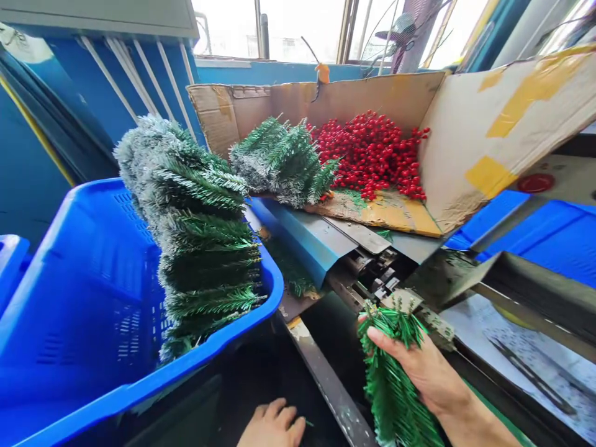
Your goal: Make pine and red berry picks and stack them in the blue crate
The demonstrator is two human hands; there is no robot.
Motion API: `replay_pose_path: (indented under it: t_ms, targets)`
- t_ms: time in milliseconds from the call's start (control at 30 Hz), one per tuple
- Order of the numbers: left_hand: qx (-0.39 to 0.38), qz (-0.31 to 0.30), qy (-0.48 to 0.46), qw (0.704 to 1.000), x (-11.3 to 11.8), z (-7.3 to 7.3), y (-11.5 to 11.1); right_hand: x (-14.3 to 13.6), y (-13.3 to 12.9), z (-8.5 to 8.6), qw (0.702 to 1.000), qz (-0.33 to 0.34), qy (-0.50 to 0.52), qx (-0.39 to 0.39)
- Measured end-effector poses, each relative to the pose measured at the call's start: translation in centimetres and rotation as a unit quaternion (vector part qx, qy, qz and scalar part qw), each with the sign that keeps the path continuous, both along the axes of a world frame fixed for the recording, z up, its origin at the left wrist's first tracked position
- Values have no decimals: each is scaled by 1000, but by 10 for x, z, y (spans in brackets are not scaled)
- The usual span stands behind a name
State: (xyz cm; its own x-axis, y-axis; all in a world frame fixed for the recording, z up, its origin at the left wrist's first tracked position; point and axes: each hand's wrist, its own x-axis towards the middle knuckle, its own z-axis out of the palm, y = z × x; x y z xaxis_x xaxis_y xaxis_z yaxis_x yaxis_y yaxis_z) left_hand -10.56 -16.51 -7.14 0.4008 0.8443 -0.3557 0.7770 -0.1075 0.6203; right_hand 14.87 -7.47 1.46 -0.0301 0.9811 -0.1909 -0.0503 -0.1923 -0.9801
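My right hand grips a bunch of green artificial pine sprigs, thumb across the top and wire stems pointing up. That bunch is just in front of the metal jaws of a machine. Low in the middle, my left hand is over a dark surface, its fingers slightly bent and apart, with nothing visible in it; its lower part is cut off by the frame edge. A tall stack of frosted pine sprigs stands in a blue plastic basket to the left.
Behind the machine, an opened cardboard box holds red berry picks and more frosted pine sprigs. A metal bar runs between my hands. On the right are a metal trough and a red button.
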Motion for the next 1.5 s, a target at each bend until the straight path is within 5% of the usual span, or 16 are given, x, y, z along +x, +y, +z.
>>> replay_pose_path:
  t_ms: [67, 167, 267, 400, 500, 633, 833, 933, 1033, 1100, 1200, 1300, 1367, 1500]
  targets:
    - [23, 57, -139, 988, 14, 24, 8, -8, -5, 1, 999, 39, 1, -12]
    - [56, 222, -323, 918, 41, 74, 33, -18, -7, 1, 990, 135, 18, -21]
    - [12, 254, -440, 861, 65, 101, 57, -26, -6, 0, 980, 198, 28, -12]
    - [-55, 325, -525, 785, 80, 93, 66, -28, -5, -1, 971, 237, 15, -24]
    - [-53, 357, -548, 755, 82, 85, 64, -27, -2, 0, 957, 288, -2, -21]
    - [-39, 324, -533, 780, 79, 84, 65, -32, 3, 7, 945, 328, 6, -22]
    - [37, 178, -500, 847, 71, 87, 71, -37, 5, 9, 944, 330, 6, 14]
    - [26, 191, -489, 851, 81, 87, 74, -37, 7, 3, 940, 328, -62, 62]
    - [-38, 276, -524, 805, 93, 85, 78, -37, 6, -5, 936, 294, -179, 72]
    - [-73, 329, -577, 744, 99, 84, 82, -38, -1, -11, 929, 196, -298, 96]
    - [-120, 401, -662, 622, 104, 85, 90, -41, -14, -18, 875, 48, -412, 250]
    - [-149, 453, -700, 532, 111, 88, 97, -43, -19, -19, 811, 24, -424, 402]
    - [-150, 464, -703, 517, 116, 91, 100, -43, -13, -17, 778, 5, -425, 462]
    - [-121, 454, -701, 538, 122, 98, 105, -39, 4, -18, 741, -10, -419, 525]
